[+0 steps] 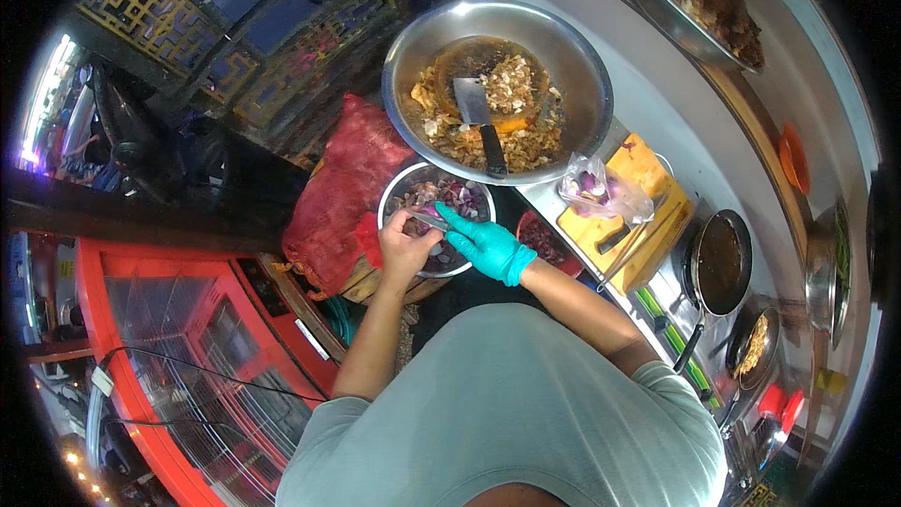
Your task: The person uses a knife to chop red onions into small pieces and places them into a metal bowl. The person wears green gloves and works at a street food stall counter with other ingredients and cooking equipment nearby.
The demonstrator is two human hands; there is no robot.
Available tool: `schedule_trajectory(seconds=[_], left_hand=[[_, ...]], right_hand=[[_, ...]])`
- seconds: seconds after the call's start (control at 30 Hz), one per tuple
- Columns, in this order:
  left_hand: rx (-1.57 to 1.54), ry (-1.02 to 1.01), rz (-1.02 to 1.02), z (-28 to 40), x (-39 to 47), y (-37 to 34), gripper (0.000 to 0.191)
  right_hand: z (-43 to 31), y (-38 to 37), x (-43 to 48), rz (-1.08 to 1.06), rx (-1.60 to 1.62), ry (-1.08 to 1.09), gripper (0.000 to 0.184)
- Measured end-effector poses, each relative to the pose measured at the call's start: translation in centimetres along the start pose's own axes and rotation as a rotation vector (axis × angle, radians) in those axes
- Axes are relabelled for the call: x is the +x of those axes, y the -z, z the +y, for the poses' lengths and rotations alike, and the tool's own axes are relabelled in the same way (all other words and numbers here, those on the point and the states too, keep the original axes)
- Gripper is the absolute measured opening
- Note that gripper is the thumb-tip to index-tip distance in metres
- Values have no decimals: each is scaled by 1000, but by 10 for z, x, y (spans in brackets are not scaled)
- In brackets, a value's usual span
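My bare left hand (pixel 406 246) pinches a thin, shiny blade (pixel 431 220), seemingly a knife, whose handle I cannot make out. My right hand (pixel 493 246), in a teal glove, reaches from the right with its fingertips against the blade. A piece of purple onion (pixel 425 210) shows at the blade, close to the gloved fingertips; which hand bears it is unclear. Both hands are over the near part of a white-rimmed bowl (pixel 486 204) holding cut purple onions (pixel 454 191).
Beyond stands a large steel basin (pixel 588 91) with fried food and a metal turner (pixel 473 102). A red mesh sack (pixel 345 176) lies left. Rightward are a cutting board (pixel 672 204) with a bagged onion (pixel 598 186), a knife (pixel 612 239), and a frying pan (pixel 721 264).
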State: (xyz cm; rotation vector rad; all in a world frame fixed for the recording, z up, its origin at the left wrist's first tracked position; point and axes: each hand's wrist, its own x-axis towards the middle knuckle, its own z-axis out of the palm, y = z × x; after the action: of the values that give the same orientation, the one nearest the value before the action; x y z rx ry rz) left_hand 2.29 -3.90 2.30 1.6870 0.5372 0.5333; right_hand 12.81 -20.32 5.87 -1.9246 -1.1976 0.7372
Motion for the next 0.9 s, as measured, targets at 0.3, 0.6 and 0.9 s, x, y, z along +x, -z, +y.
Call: schedule_trajectory(seconds=[0.3, 0.6, 0.9], left_hand=[[91, -23, 194, 2, -2, -5, 45], [205, -129, 182, -2, 1, -12, 46], [-20, -10, 141, -1, 8, -10, 45]], right_hand=[[-15, -2, 0, 11, 57, -115, 54], [16, -23, 11, 174, 27, -11, 47], [47, -16, 16, 148, 650, -192, 47]])
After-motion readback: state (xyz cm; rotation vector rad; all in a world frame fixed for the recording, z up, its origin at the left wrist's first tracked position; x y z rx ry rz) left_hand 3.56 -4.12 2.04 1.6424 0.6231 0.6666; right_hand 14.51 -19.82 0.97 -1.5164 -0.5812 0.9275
